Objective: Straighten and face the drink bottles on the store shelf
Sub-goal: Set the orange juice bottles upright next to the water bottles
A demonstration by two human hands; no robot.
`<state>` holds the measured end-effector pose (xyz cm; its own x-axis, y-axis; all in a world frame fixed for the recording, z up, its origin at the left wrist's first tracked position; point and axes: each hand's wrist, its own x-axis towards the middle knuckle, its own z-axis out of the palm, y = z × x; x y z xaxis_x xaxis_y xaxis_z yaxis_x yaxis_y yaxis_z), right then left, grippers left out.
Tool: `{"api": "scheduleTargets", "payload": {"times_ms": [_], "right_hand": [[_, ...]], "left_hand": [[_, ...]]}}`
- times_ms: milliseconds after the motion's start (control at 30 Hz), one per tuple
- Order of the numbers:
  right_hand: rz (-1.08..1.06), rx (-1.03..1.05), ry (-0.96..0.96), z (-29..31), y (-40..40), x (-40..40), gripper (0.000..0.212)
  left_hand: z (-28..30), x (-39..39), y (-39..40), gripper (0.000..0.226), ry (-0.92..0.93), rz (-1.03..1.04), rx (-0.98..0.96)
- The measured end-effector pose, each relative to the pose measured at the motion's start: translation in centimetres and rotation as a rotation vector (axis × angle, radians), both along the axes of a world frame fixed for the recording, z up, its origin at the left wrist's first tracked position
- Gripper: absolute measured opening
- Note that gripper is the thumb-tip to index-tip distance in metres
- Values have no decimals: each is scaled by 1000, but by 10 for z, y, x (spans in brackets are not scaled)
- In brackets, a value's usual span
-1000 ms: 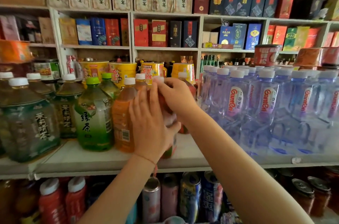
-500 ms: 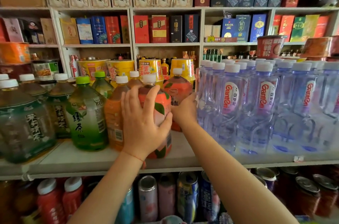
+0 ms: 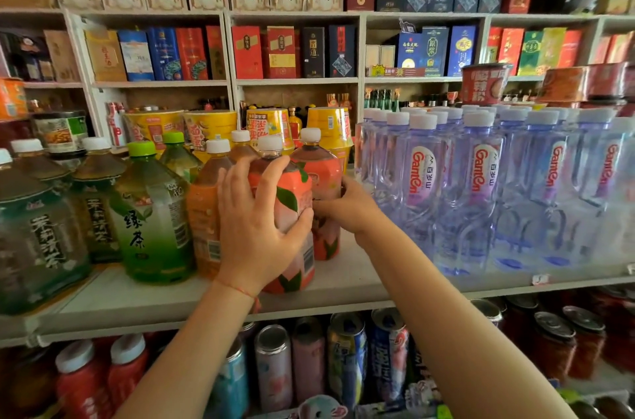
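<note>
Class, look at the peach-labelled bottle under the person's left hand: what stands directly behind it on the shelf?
A second peach-labelled bottle with a white cap stands behind it, held by the right hand. The front bottle and left hand cover its lower left.

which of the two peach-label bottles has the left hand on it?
The front peach-label bottle, nearest the shelf edge; the left hand wraps it. The rear peach-label bottle stands behind it.

The right hand (image 3: 347, 209) has dropped from the front peach bottle (image 3: 292, 212) to grip the rear one.
</note>
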<state>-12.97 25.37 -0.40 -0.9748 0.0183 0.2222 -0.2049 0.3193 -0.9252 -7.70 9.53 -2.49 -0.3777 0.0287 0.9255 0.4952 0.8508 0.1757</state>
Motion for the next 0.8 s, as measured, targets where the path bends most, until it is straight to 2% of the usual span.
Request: {"api": "scheduleTargets", "payload": {"times_ms": [100,167,233,333,400,600,800], "right_hand": [[-45,-45,67,-8,6,11,54],[-129,-27,134,-14,2,19,48],[-166,21,171,-20,-8,24,56],[-183,84,174,-24,-25,26,95],[-236,118,160,-24,-31,23,103],[-306,238,101,-22,-33,20,81],[-409,371,128,-28,-25,30,80]], "left_hand": [[0,2,-5,70,-17,-46,-13],[1,3,-7,70,-26,-78,-9],[1,4,-8,70,-37,-90,-7],[0,6,-8,70,-40,-93,-4],[0,7,-8,70,-35,-89,-3],[0,7,-10,70,-39,-100,2],[-1,6,-10,70,-50,-84,-19]]}}
